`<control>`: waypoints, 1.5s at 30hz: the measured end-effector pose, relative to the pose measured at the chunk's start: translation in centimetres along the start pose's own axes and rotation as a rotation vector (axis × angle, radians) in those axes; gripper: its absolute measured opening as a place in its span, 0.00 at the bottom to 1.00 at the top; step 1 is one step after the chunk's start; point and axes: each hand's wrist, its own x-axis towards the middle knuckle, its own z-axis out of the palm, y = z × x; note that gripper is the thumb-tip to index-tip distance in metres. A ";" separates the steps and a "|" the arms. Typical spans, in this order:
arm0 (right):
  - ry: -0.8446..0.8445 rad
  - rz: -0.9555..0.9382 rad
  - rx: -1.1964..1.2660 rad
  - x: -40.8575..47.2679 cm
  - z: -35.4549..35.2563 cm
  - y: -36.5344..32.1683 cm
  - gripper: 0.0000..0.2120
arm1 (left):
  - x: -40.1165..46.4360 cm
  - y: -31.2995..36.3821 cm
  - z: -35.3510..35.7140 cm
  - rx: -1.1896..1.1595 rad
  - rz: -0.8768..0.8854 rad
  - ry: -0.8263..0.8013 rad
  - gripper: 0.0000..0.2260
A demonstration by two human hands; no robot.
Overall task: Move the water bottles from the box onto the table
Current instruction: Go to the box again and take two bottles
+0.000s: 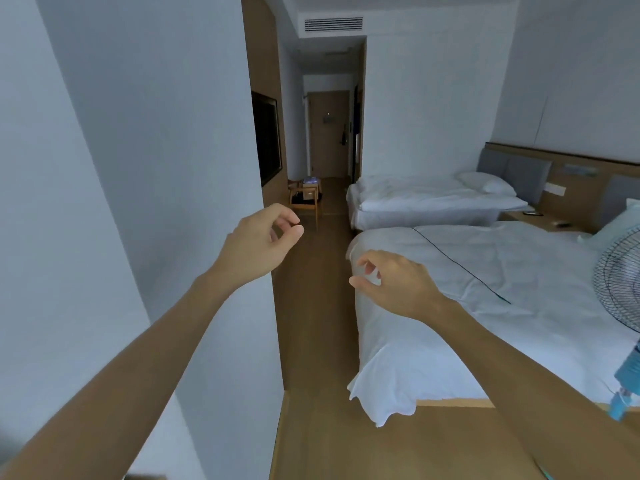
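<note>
Both bare forearms raised, left grip (263,237) and right grip (398,278) loosely curled, empty, rumpled white bed (485,271) beside.

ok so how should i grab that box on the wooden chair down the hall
Probably by its top edges, reaching in from the front and above: the box sits between the chair's wooden arms, which seem to block its sides. It is too far away for finer detail.

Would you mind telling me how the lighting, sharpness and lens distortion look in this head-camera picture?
Head view: dim, bluish, even light with no glare; wide-angle bending bows the wall edge and stretches both forearms; the left hand and right hand are fairly sharp, while the fan and the blue object at the right edge are soft.
</note>
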 end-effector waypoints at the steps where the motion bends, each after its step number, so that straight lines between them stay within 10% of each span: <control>1: 0.000 0.001 -0.015 1.3 0.7 0.8 0.18 | 1.5 -0.8 0.9 -0.011 0.002 0.001 0.06; 45: -0.104 -0.008 0.015 78.2 31.0 37.0 0.20 | 70.4 -43.2 39.4 -0.034 -0.059 -0.056 0.11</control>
